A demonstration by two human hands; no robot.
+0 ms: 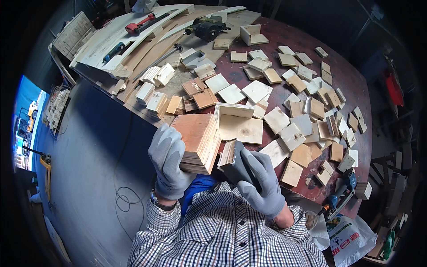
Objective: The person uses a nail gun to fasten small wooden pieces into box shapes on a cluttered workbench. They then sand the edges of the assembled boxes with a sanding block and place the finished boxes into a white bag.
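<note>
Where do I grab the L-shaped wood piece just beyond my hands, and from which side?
Pinch the L-shaped piece by its upright board, probably from above: that board's top edge sticks up, while its other board lies flat. Free your right hand first; it holds a dark block.

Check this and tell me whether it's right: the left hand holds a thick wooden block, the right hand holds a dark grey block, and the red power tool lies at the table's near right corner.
Wrong on the red power tool: the head view shows it on a pale board at the table's far left. The rest stands: left hand on the thick wooden block, right hand on the dark grey block.
</note>
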